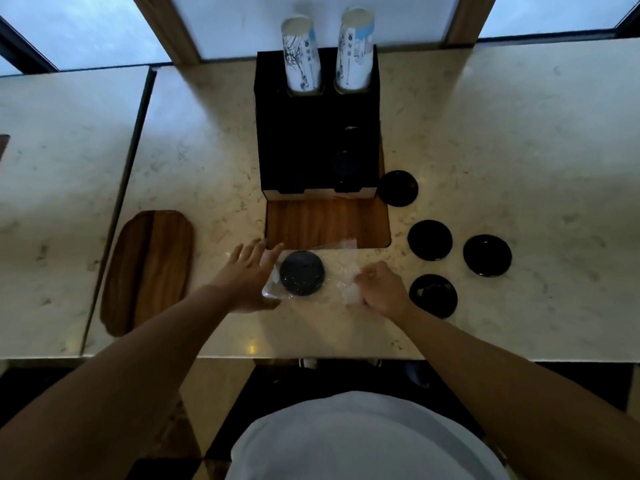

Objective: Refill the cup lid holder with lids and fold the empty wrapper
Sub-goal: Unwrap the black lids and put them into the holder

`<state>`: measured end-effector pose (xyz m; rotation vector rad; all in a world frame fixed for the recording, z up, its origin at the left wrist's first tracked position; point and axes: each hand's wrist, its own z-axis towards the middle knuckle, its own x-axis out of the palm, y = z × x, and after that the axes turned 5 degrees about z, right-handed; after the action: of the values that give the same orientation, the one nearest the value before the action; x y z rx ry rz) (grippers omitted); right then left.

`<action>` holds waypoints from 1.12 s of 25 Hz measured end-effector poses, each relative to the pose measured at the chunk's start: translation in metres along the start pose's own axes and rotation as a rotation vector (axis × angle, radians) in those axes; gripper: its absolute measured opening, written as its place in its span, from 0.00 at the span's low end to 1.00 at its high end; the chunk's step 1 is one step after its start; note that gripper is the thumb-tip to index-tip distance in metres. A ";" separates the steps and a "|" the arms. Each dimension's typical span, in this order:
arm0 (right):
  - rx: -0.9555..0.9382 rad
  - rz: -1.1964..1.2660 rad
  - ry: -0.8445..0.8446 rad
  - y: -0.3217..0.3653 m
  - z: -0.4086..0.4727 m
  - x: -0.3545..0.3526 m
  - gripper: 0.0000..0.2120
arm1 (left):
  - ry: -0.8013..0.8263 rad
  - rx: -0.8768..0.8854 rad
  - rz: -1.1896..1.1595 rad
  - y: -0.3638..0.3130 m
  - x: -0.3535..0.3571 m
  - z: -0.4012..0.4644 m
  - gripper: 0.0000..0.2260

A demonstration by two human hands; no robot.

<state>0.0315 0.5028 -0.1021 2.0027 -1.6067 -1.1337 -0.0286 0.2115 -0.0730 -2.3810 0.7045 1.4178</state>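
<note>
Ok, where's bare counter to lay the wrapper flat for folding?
Best patch: the near edge of the counter, between the forearms. Also bare: between the oval wooden tray and the black holder. Crowded right of the wrapper, where four loose lids lie scattered.

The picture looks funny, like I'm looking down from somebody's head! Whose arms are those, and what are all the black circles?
A person wears a camera on their head, so you see their own arms reaching onto a pale stone counter. The black circles are cup lids: four lie loose on the right, like this lid, and one more lid sits in a clear plastic wrapper. The left hand lies open and flat on the wrapper's end, and the right hand pinches the other end. Behind stands the black holder with two stacks of paper cups.
</note>
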 end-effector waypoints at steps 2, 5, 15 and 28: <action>-0.135 -0.042 -0.139 0.007 -0.001 -0.004 0.14 | -0.070 0.004 -0.070 -0.014 -0.005 0.001 0.50; -0.285 -0.170 -0.202 0.020 -0.001 -0.003 0.10 | -0.132 0.008 -0.123 -0.037 -0.010 0.011 0.45; -0.217 -0.476 -0.165 0.025 0.000 0.021 0.14 | -0.113 0.073 -0.038 -0.069 0.008 0.040 0.41; -0.165 -0.380 -0.213 0.030 -0.003 0.018 0.09 | -0.139 0.084 -0.038 -0.069 0.014 0.041 0.39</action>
<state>0.0151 0.4764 -0.0864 2.1922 -1.1987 -1.6083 -0.0167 0.2851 -0.1053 -2.1965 0.6659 1.4899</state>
